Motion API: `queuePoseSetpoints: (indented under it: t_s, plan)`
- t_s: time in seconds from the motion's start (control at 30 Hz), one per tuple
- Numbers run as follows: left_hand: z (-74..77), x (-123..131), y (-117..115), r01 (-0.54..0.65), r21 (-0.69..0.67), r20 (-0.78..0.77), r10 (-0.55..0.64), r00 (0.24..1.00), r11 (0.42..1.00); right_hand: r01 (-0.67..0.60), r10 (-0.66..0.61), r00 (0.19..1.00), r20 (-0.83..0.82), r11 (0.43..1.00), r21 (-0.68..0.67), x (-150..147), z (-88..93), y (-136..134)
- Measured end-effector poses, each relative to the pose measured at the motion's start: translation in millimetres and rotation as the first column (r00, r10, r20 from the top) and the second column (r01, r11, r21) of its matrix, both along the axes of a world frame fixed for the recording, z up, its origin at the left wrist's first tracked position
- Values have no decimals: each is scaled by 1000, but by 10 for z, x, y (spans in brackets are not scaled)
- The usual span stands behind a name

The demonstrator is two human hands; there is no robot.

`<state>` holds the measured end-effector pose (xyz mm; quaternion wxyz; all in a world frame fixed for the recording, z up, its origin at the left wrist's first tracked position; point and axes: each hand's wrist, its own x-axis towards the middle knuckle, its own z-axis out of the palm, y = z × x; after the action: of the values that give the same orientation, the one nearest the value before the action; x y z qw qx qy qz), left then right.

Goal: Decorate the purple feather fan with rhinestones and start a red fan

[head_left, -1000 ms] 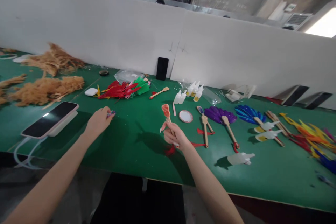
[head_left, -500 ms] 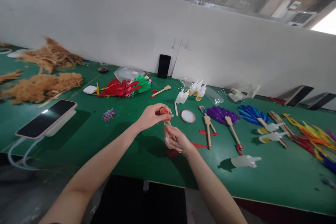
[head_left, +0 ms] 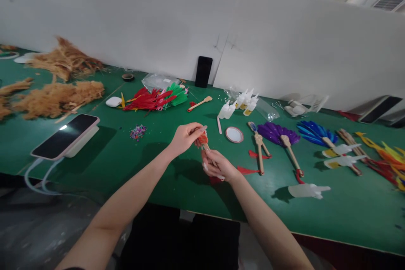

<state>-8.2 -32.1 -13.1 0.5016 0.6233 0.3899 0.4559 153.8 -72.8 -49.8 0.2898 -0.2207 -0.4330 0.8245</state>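
Note:
My right hand (head_left: pixel 220 166) is wrapped round the wooden handle of a small stick with an orange-red head (head_left: pixel 203 138). At that head my left hand (head_left: pixel 186 139) is closed, thumb and fingers pinching its upper left edge. A red tassel (head_left: pixel 216 180) hangs under my right hand. Beyond the hands lie a pink stick (head_left: pixel 219 125) and a round white dish (head_left: pixel 234 134) with a reddish rim. To the right are bare wooden handles (head_left: pixel 260 154) with red tassels and a purple feather fan (head_left: pixel 276 133).
Small glue bottles (head_left: pixel 227 110) stand behind the dish; another bottle (head_left: pixel 308 191) lies front right. A blue feather fan (head_left: pixel 316 132) lies further right. Leftward are red feathers (head_left: pixel 147 99), colourful bits (head_left: pixel 138 132), a phone (head_left: pixel 65 137) with cables, and brown fibre (head_left: pixel 63 95).
The camera view has tilted down and turned slightly left. My left thumb and fingers have shifted on the stick's head, leaving more of its orange-red face showing. My right hand keeps its hold.

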Motion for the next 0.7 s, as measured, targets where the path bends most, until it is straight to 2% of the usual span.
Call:
queuePoseSetpoints:
  t_s: [0.2,0.37,0.5,0.6,0.7]
  plan:
    - [-15,106,-54,-169,85,-7,170,985,982,64,-65,998,15,997,34,-58,-21,-47]
    - [-31,188,-63,-269,51,34,267,963,962,136,-139,990,32,988,72,-164,-28,-145]
    - [-58,188,-25,-261,-43,42,262,964,964,142,-147,988,54,986,93,-176,-53,-165]
    - [-56,172,-8,-207,-95,76,214,974,974,162,-171,982,76,981,104,-162,-55,-146]
    - [-44,162,-17,-128,-86,94,136,986,988,192,-204,973,109,975,116,-149,-22,-125]
